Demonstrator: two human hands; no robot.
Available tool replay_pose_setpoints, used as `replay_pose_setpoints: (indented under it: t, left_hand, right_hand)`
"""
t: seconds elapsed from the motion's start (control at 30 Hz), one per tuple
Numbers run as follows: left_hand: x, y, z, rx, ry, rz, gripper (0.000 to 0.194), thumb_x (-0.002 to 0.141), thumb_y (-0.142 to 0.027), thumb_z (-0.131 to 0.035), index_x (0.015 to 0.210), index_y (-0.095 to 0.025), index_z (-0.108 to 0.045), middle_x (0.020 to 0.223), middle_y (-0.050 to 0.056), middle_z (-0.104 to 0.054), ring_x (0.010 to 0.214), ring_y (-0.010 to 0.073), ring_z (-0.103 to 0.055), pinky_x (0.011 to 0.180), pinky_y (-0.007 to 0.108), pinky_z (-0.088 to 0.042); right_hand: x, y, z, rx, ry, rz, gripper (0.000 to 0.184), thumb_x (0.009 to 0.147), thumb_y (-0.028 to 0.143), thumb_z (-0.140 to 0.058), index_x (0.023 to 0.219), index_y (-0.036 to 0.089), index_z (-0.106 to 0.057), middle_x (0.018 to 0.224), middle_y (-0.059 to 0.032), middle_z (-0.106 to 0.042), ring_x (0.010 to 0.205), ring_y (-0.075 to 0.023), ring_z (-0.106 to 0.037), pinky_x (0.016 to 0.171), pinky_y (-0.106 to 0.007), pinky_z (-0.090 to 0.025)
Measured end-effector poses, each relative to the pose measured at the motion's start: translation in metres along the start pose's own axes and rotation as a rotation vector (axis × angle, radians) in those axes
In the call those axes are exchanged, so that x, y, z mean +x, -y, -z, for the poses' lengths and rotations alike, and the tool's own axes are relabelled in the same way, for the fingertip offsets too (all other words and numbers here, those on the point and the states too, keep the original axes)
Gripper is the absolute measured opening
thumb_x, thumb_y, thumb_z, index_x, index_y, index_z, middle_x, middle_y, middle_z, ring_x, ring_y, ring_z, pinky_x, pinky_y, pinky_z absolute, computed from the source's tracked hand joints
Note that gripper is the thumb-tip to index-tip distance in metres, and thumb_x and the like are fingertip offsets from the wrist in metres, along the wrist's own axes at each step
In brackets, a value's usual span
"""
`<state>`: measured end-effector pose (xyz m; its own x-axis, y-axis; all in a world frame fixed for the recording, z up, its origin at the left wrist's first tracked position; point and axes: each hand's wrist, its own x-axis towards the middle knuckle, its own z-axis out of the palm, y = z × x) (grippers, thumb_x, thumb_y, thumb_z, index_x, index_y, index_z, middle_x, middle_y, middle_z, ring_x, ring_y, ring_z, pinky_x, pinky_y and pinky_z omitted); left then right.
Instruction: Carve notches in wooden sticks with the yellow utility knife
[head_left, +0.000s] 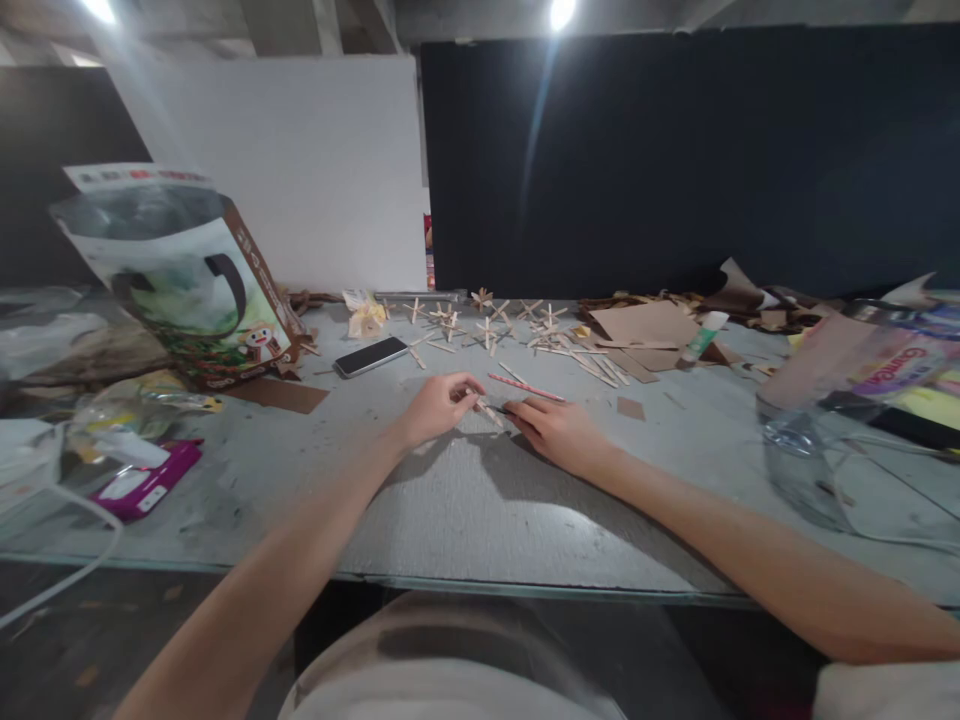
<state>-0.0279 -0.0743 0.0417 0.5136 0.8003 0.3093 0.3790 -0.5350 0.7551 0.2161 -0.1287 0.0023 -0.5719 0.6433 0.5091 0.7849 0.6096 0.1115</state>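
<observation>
My left hand pinches a small pale wooden stick piece between thumb and fingertips, just above the grey table. Close beside it, my right hand is closed on a thin dark tool; its tip points at the wood, and its kind is too small to make out. Behind the hands lies a red-and-white striped pencil. Farther back are several crossed wooden sticks, some in star shapes, with loose sticks to their right.
Left of the hands lie a phone, a large printed bag and a purple box. At the right are cardboard pieces, a glue stick and a clear plastic jar. The table's front edge runs before my body.
</observation>
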Motion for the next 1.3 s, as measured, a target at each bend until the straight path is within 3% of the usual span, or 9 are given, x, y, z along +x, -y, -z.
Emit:
replay_pose_setpoints:
  t: [0.27, 0.53, 1.0, 1.3]
  left_hand:
    - [-0.002, -0.002, -0.003, 0.149, 0.012, -0.023, 0.017, 0.093, -0.02, -0.058, 0.1, -0.021, -0.074, 0.087, 0.003, -0.079, 0.083, 0.0187, -0.073, 0.083, 0.032, -0.056]
    - [-0.001, -0.001, -0.006, 0.183, 0.018, -0.027, 0.022, 0.093, -0.02, -0.054, 0.102, -0.021, -0.074, 0.088, 0.004, -0.079, 0.082, 0.0193, -0.072, 0.084, 0.032, -0.055]
    - [-0.007, -0.01, -0.006, 0.27, 0.029, -0.123, 0.028, 0.092, -0.017, -0.053, 0.109, -0.022, -0.075, 0.09, 0.003, -0.075, 0.083, 0.0177, -0.068, 0.081, 0.027, -0.051]
    - [-0.004, -0.006, -0.013, 0.182, -0.012, -0.02, 0.029, 0.092, -0.012, -0.049, 0.11, -0.022, -0.069, 0.079, 0.001, -0.07, 0.078, 0.0177, -0.067, 0.077, 0.028, -0.049]
  right_hand:
    - [0.002, 0.007, 0.006, -0.039, 0.141, -0.066, 0.031, 0.11, 0.024, -0.049, 0.133, 0.017, -0.068, 0.105, -0.011, -0.076, 0.085, -0.0201, -0.071, 0.069, -0.028, -0.045]
    - [0.007, 0.018, 0.02, -0.111, 0.251, -0.039, 0.03, 0.104, 0.014, -0.055, 0.131, 0.013, -0.066, 0.104, -0.0121, -0.074, 0.088, -0.021, -0.071, 0.068, -0.029, -0.043]
    - [0.012, 0.028, 0.037, -0.232, 0.318, 0.056, 0.037, 0.102, 0.006, -0.051, 0.137, 0.008, -0.063, 0.106, -0.0145, -0.074, 0.096, -0.0239, -0.071, 0.073, -0.032, -0.046]
    - [0.014, 0.034, 0.036, -0.144, 0.35, -0.048, 0.031, 0.101, 0.006, -0.054, 0.129, 0.011, -0.065, 0.102, -0.0127, -0.073, 0.088, -0.0226, -0.071, 0.067, -0.031, -0.042]
